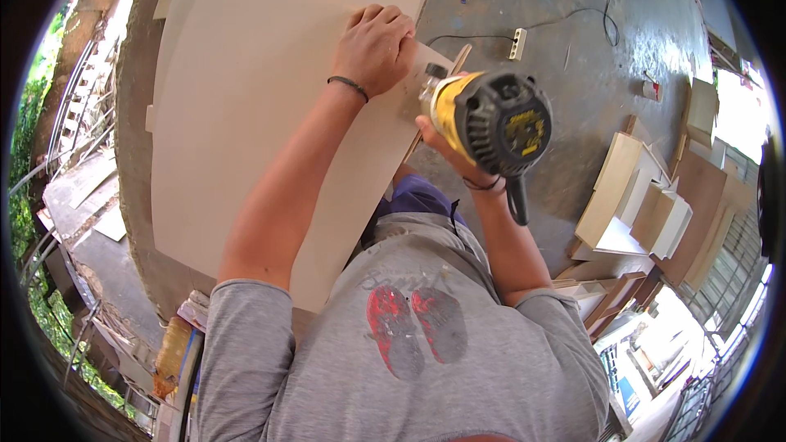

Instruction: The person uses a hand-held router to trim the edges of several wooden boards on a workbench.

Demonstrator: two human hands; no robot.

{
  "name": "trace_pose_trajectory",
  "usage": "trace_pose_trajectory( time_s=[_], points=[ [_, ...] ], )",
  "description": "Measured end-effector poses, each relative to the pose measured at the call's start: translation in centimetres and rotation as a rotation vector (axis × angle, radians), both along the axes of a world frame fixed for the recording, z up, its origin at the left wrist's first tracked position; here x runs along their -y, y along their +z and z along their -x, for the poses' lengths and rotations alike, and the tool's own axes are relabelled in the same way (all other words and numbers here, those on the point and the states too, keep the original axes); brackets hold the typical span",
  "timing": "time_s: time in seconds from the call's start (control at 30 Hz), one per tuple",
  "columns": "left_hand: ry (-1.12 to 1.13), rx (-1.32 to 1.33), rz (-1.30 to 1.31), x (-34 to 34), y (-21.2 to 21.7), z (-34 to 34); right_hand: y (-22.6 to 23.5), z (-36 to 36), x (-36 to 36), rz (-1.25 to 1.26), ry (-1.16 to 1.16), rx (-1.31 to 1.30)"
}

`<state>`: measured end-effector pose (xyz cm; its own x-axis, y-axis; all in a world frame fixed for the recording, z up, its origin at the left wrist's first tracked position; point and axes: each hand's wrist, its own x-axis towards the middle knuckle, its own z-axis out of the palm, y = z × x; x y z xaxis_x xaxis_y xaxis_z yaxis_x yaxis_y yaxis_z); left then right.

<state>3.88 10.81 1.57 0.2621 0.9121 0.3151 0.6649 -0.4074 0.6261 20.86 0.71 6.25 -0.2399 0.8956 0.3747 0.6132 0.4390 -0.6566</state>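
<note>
My left hand (375, 45) is closed over the right edge of a large pale board (270, 106), knuckles up, a dark band on the wrist. My right hand (446, 143) grips a yellow and black power trimmer (490, 119), held against the same board edge just right of my left hand. The tool's body hides most of my right fingers. Its black cord (517, 200) hangs down past my wrist. A thin wooden strip (458, 61) pokes out from under the board beside the tool.
A white power strip (517, 43) with black cables lies on the grey concrete floor (589, 74). Cut wooden panels and box parts (647, 205) are stacked at the right. A rough curved wall (131, 115) and railing border the left.
</note>
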Motion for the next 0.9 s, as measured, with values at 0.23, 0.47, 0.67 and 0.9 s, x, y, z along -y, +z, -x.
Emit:
trace_pose_trajectory(
  time_s=[0.23, 0.47, 0.67, 0.9],
  points=[
    [0.016, -0.014, -0.013, 0.0, -0.1, 0.0, 0.6, -1.1, -4.3, 0.009, -0.017, -0.220],
    [0.021, 0.000, 0.030, -0.2, -0.1, 0.1, 1.8, -1.8, -7.8, 0.087, -0.091, -0.376],
    [-0.027, -0.086, 0.032, 0.0, -0.3, 0.0, 0.5, -5.2, -10.0, 0.002, -0.132, -0.393],
    [0.038, -0.252, 0.039, 3.3, -0.8, -5.3, 2.9, -9.6, -7.3, -0.093, -0.278, -0.541]
  ],
)
